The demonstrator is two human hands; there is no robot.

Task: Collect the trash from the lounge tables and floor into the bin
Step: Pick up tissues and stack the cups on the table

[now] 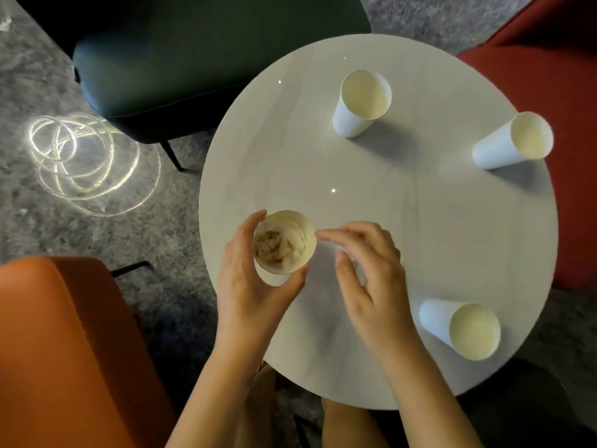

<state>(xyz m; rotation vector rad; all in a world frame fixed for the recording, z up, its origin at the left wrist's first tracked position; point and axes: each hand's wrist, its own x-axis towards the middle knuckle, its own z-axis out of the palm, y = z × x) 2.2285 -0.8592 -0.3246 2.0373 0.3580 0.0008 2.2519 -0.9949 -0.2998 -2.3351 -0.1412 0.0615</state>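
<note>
My left hand (252,286) grips a white paper cup (287,242) just above the near left part of the round white table (403,221); crumpled tissue and brownish scraps fill the cup. My right hand (368,273) hovers beside the cup's right rim, fingers loosely curled, fingertips near the rim, holding nothing that I can see. Three more white paper cups stand upright and look empty: one at the far middle (361,103), one at the far right edge (513,142), one at the near right (462,328).
A dark green armchair (181,76) stands beyond the table on the left. A red chair (555,92) sits at the right, an orange chair (64,350) at the near left. Grey carpet (113,227) carries a bright ring-shaped light reflection (80,156).
</note>
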